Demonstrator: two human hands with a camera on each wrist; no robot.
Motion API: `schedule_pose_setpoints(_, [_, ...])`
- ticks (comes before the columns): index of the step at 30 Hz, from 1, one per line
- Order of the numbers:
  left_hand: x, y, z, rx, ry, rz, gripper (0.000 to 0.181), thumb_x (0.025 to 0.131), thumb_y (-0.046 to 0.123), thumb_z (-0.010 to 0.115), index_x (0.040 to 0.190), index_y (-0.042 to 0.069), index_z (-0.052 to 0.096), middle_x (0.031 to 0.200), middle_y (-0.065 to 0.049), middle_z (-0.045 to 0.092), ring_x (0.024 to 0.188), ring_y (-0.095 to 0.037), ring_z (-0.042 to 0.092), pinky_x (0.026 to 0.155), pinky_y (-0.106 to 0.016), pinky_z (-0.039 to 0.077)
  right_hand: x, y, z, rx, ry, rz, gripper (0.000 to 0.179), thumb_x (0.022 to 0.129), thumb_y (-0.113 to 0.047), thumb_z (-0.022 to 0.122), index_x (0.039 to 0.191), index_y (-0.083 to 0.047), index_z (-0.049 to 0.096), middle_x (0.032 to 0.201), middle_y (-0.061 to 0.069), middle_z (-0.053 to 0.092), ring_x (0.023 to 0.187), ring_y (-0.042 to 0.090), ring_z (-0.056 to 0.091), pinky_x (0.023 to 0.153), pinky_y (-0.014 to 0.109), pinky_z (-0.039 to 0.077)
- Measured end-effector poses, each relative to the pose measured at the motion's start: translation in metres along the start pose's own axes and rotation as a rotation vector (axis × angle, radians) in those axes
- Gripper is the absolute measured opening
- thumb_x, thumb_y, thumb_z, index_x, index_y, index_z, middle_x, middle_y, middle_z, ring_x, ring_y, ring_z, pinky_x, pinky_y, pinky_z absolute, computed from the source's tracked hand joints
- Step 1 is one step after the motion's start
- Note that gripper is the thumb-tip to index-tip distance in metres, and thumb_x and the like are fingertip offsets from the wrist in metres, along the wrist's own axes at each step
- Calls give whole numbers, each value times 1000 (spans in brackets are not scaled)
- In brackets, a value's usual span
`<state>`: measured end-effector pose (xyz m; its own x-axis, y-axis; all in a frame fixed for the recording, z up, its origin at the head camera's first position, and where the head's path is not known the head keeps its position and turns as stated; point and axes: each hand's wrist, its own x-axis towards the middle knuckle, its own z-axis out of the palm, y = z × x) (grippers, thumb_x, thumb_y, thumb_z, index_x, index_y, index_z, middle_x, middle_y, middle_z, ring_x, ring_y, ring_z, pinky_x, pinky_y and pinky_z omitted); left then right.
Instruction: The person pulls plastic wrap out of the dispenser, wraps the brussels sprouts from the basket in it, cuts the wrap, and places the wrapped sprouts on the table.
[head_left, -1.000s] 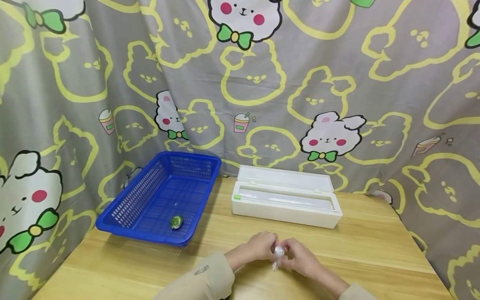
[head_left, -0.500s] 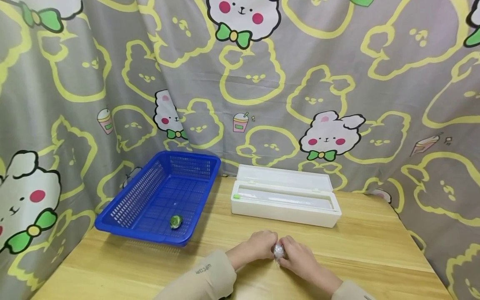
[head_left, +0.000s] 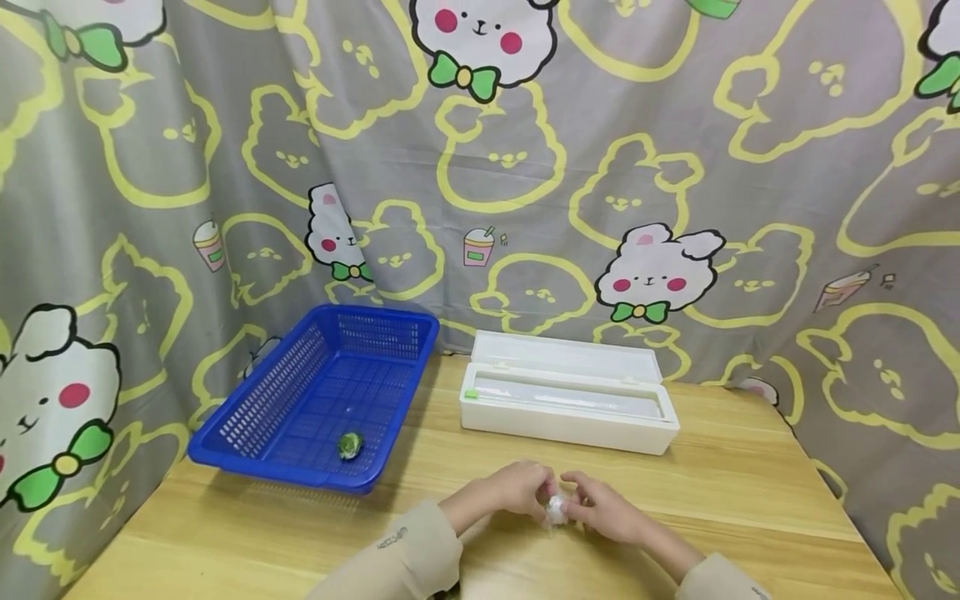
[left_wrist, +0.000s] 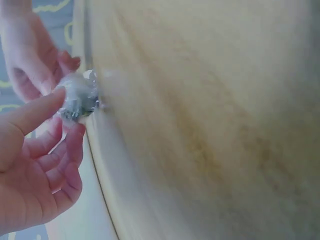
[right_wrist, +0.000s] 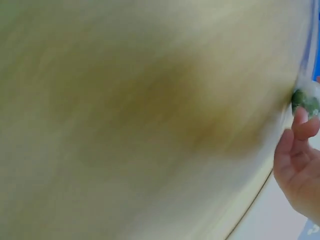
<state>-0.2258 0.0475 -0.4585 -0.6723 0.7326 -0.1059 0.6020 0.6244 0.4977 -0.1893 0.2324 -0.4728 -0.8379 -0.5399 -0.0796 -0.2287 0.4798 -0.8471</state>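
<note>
The left hand (head_left: pixel 517 488) angles inward, thumb and fingertips pinching a small green ball in crinkled clear film (head_left: pixel 556 508); opposite, the right hand (head_left: pixel 606 512), partly cropped close up, seems to pinch it too. Pale wooden tabletop (head_left: pixel 720 508) separates both from the long white box's (head_left: pixel 562 427) front edge; a blue plastic basket (head_left: pixel 288 477) stands well apart, leftward.

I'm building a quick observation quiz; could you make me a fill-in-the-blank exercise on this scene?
The basket is coloured ____.
The small item in the basket is mainly coloured ____.
The lid of the white box is ____, not shut.
The wrapped bundle is between the left hand and the ____ hand.

Missing words: blue; green; open; right.
</note>
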Motion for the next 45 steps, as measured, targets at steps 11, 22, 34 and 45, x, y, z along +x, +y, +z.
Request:
schedule_pose_setpoints(11, [-9, -11, 2, -227, 13, -29, 24, 76, 22, 73, 84, 4, 59, 65, 9, 53, 55, 0, 45, 53, -13, 42, -3, -2, 11, -187, 148, -181, 29, 78, -13, 69, 98, -7, 49, 72, -4, 47, 61, -2, 39, 52, 18, 39])
schedule_pose_setpoints(22, [-19, 5, 9, -82, 26, 7, 40, 67, 26, 80, 90, 7, 52, 65, 9, 53, 54, 1, 44, 52, -11, 40, -17, -2, 21, -26, 88, -189, 43, 83, -22, 64, 111, 5, 45, 71, -4, 51, 60, -4, 42, 51, 19, 41])
schedule_pose_setpoints(34, [-28, 11, 14, 6, 98, 7, 50, 62, 26, 83, 102, 4, 62, 80, 3, 62, 70, -1, 51, 63, -13, 42, -23, -9, 35, -175, 215, -9, 64, 72, -37, 71, 118, 3, 52, 85, -1, 52, 71, 4, 45, 60, 19, 41])
schedule_pose_setpoints(45, [-34, 15, 23, 146, 117, 32, 27, 63, 27, 80, 80, 10, 66, 64, 10, 55, 54, 1, 43, 52, -10, 36, -22, -16, 48, -331, 267, -30, 45, 71, -28, 74, 106, -1, 63, 87, -2, 54, 67, 2, 43, 55, 18, 38])
